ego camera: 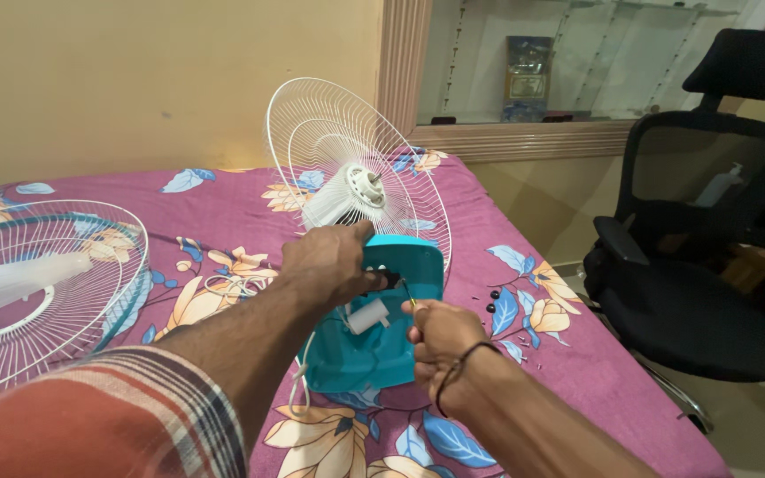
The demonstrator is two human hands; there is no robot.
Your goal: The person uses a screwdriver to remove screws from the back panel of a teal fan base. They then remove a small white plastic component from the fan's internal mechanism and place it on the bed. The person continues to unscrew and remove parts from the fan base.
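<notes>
Two bare hands meet over a teal fan base [374, 354] that lies on its back on a bed; the left hand [329, 264] is curled over the upper edge of the base, fingers wrapped down onto a small black part [389, 281] set into its face, a grip that seems meant to steady the housing against the tool; the right hand [440, 335] is closed in a fist-like pinch round a thin screwdriver [409, 294], whose dark shaft rises from the knuckles and whose tip stands at or just beside the black part, though the contact itself is too small to tell for certain; a dark cord bracelet [458, 372] circles the right wrist; both forearms run in from the lower edge of the view, the left in a plaid sleeve [126, 416], the right bare, so that the hands converge from either side; a white cylindrical component [367, 316] and white cord [303, 372] hang across the open base; beyond the left hand the white motor housing [347, 195] and rear wire guard [356, 177] stand tilted upright; a second wire guard [46, 283] lies well apart at the left; several small dark screws [494, 299] rest on the floral magenta bedsheet [577, 372] near the right hand; a black office chair [701, 265] stands beside the bed.
</notes>
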